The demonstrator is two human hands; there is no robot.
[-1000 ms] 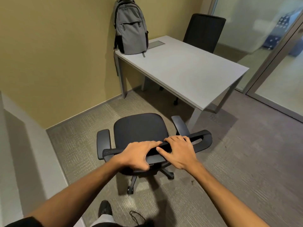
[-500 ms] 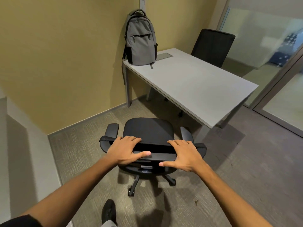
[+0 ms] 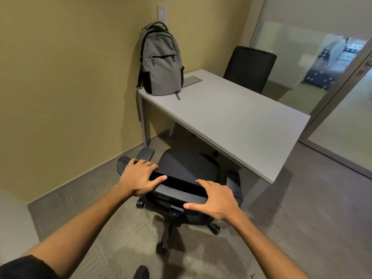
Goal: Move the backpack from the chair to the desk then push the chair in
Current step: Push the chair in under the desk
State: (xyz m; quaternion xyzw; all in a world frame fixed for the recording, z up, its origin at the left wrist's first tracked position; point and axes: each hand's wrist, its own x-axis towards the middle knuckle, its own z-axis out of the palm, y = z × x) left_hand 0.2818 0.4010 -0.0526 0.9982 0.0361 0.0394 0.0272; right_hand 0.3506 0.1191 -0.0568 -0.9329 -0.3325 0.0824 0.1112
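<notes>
Behind the chair (image 3: 187, 172) stands a person whose left hand (image 3: 138, 178) and right hand (image 3: 215, 200) lie on top of its backrest, fingers (image 3: 203, 183) curled over the top edge in a grip. Their arms hide part of the base, and the right armrest slips under the table (image 3: 231, 117) near its front edge. A grey backpack (image 3: 161, 63) stands upright on the table's far left corner, leaning on the yellow wall (image 3: 70, 67). Another black chair (image 3: 249, 68) sits at the far edge. Grey carpet (image 3: 302, 218) lies open to the right; a glass partition (image 3: 322, 57) closes off the room.
</notes>
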